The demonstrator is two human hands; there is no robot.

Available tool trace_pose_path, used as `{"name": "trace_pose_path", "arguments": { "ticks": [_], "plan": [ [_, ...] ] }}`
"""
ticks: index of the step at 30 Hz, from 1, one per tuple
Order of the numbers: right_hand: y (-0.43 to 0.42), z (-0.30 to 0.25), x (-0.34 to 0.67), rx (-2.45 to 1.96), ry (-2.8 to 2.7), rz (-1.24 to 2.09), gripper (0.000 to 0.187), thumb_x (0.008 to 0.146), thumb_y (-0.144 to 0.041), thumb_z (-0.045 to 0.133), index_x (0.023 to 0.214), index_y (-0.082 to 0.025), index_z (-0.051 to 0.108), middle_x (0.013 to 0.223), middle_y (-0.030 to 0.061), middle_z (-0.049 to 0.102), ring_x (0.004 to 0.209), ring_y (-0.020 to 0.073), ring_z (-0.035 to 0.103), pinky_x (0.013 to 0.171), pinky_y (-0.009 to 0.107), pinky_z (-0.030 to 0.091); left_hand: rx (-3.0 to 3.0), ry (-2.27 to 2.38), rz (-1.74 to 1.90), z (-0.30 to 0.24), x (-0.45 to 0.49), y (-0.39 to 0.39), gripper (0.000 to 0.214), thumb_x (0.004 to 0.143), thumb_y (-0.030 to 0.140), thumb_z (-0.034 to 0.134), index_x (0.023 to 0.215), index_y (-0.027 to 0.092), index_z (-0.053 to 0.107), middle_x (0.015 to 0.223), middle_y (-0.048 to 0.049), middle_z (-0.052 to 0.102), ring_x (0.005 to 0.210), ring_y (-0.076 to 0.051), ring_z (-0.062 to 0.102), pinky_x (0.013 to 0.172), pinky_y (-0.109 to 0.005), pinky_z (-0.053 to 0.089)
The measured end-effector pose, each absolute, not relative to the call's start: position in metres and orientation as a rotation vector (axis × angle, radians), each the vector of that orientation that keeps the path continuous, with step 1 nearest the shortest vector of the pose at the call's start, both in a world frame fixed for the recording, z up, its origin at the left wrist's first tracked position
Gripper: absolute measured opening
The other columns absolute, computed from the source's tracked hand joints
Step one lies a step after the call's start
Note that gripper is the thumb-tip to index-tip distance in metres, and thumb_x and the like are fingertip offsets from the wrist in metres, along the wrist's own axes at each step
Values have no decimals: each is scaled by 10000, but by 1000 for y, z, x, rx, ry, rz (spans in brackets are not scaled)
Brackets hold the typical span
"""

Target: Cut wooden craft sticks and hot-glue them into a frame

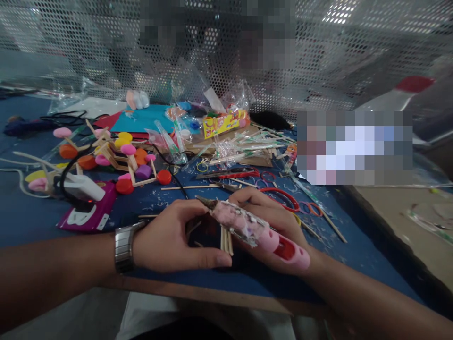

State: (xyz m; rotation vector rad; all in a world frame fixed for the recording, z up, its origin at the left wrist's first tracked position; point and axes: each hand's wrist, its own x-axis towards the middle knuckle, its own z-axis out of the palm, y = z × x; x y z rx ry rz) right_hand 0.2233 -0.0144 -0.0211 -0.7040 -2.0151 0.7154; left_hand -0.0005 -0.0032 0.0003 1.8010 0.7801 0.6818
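My right hand [283,222] is closed around a worn pink hot glue gun [244,222], whose body is patched with a ragged, silvery covering. Its dark, crusted nozzle points up and left, past my left index finger. My left hand [170,236], with a metal watch on the wrist, curves around a small piece made of wooden sticks [227,241]. The thumb presses at the near ends of those sticks, while the glue gun and my fingers hide much of the piece. Red-handled scissors [283,196] lie just beyond my right hand.
Small stick models [116,156] with colourful round pieces stand at left, beside a purple power strip [92,212] with a white plug. Blue paper [141,118], a yellow packet [226,123], plastic wrappers, loose sticks and a red cutter [233,174] lie behind. A perforated metal screen [106,42] rises at the back.
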Motion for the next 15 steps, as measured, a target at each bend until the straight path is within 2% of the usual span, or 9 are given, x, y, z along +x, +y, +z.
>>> {"name": "trace_pose_path", "arguments": {
  "ticks": [3, 6, 10, 15],
  "plan": [
    [-14, -22, 223, -672, -2021, 719, 42, 865, -230, 745, 858, -211, 709, 899, 65, 670, 937, 217, 646, 780, 323, 557, 1782, 702, 715, 0, 1, -2, 274, 703, 349, 852, 787, 160, 671, 746, -3, 646, 669, -135, 566, 583, -239, 483],
    [-16, -21, 223, -654, -2018, 784, 95, 893, -294, 719, 848, -211, 714, 867, 63, 662, 925, 220, 650, 796, 339, 558, 1755, 571, 738, -1, 2, -2, 164, 748, 225, 806, 867, 180, 704, 867, -28, 718, 763, -159, 633, 683, -264, 533],
    [-18, -18, 223, -690, -1995, 837, 134, 897, -312, 718, 828, -197, 723, 941, 68, 640, 874, 190, 659, 771, 308, 549, 1749, 576, 774, -3, 2, -4, 138, 757, 230, 808, 842, 195, 704, 789, -11, 699, 698, -148, 610, 643, -255, 526],
    [-18, -21, 223, -678, -1980, 842, 97, 883, -288, 733, 841, -201, 726, 899, 66, 641, 899, 203, 649, 765, 303, 541, 1705, 574, 769, -4, 4, -4, 180, 767, 240, 802, 913, 186, 712, 821, -20, 699, 704, -143, 603, 624, -241, 518]
  ]
}}
